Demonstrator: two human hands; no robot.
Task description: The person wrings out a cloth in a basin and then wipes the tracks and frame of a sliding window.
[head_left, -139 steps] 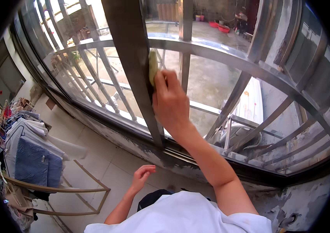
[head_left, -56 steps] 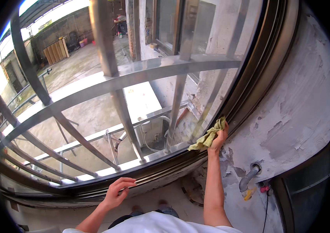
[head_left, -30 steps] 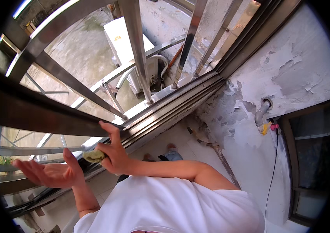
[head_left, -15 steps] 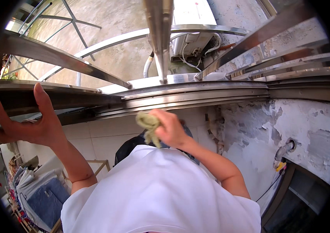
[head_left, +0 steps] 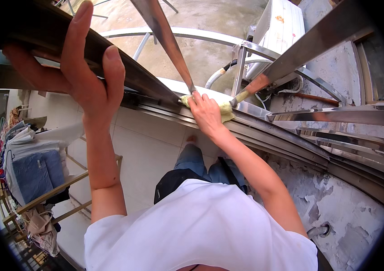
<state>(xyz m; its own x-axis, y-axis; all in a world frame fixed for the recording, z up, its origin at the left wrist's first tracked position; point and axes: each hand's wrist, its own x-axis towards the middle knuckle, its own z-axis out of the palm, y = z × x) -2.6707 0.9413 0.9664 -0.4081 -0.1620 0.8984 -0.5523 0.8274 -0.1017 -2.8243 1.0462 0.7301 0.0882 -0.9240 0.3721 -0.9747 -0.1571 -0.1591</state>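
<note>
Pressing down at centre frame, the right hand [head_left: 206, 114] pins a yellow-green cleaning cloth [head_left: 222, 110] flat on the metal window sill track [head_left: 264, 128], fingers spread over it, beside the foot of a steel grille bar [head_left: 167, 40]. The left hand [head_left: 81, 67], upper left, rests open-fingered against a dark frame rail [head_left: 124, 67] (apparently bracing, not clasping). A clothes rack [head_left: 34, 180] stands lower left.
</note>
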